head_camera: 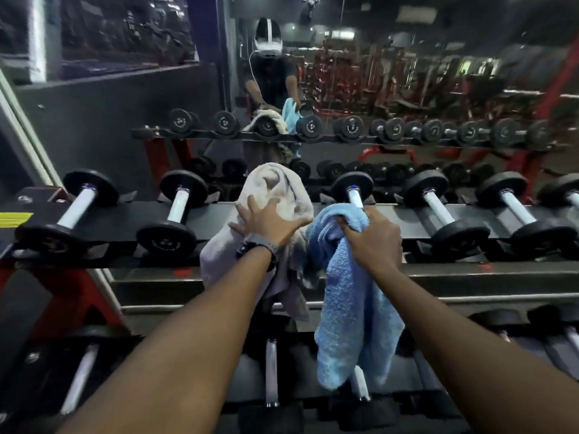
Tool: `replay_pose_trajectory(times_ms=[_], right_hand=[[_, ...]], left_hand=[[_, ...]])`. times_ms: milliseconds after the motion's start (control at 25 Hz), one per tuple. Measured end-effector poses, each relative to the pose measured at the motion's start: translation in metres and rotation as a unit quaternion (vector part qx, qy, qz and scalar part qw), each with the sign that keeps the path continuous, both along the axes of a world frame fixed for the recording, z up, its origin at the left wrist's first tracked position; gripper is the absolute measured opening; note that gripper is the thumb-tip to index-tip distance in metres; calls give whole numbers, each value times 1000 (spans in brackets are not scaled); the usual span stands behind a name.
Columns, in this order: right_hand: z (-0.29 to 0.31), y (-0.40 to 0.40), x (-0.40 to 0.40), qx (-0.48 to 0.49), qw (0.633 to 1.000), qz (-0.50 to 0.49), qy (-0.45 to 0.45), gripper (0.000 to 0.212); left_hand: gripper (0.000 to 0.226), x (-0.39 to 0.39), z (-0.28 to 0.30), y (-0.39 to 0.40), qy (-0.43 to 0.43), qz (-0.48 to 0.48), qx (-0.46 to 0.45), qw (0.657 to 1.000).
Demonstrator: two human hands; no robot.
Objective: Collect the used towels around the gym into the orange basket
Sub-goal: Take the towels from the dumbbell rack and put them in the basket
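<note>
While our left hand (269,219) lies spread on the grey towel (275,195), our right hand (372,234) clenches the blue towel (354,308) over the dumbbell rack (219,214).

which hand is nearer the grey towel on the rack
Left. The left hand lies spread on the grey towel draped over the dumbbell rack. The right hand is beside it, apart, with its grip on the blue towel.

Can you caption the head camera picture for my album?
Right hand holds fluffy blue towel; left hand presses grey towel.
</note>
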State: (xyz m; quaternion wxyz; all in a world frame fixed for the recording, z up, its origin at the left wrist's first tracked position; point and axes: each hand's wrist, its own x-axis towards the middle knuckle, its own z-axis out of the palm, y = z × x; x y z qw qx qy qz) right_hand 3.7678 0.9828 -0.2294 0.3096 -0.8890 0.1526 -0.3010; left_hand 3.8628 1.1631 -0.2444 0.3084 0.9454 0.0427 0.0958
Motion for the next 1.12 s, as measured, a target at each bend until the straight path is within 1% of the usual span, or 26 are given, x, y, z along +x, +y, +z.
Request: replay_pose_trajectory(times_ms=[40, 80, 160, 200, 280, 360, 400, 480, 560, 680, 800, 960, 1040, 1120], right_hand=[[-3, 5, 5, 7, 1000, 1, -1, 41], [-5, 8, 9, 12, 1000, 5, -2, 38], [-5, 10, 12, 10, 1000, 4, -5, 36], [-3, 10, 11, 9, 1000, 0, -7, 35], [5, 7, 6, 16, 1000, -2, -19, 34], [24, -1, -4, 21, 999, -2, -38, 33], [38, -8, -11, 20, 998, -8, -55, 33], [75, -28, -30, 14, 995, -28, -97, 36], [122, -58, -60, -3, 987, -64, -145, 40], [190, -114, -133, -46, 965, -142, -215, 40], [232, -163, -225, -78, 934, -234, -261, 34], [257, -214, -366, -99, 898, -333, -269, 35], [260, -236, -447, -113, 871, -386, -282, 32], [254, -256, -527, -124, 841, -448, -278, 31]], left_hand=[[82, 2, -8, -2, 25, -2, 22, 999], [73, 3, -15, -4, 25, -7, 32, 999], [54, 7, -25, 0, -23, -14, 25, 999], [49, 8, -26, 5, -59, -17, 2, 998], [37, 9, -16, 14, -132, -31, -80, 988], [31, -3, 19, 10, -196, -49, -155, 967], [31, -11, 42, 5, -224, -63, -178, 956], [32, -31, 96, -11, -264, -104, -192, 940], [37, -53, 148, -33, -284, -159, -192, 926], [39, -101, 213, -88, -306, -258, -206, 893], [43, -162, 250, -157, -310, -350, -210, 858], [50, -276, 273, -258, -286, -467, -253, 798], [49, -346, 280, -307, -266, -513, -267, 771], [59, -417, 281, -355, -242, -557, -272, 746]])
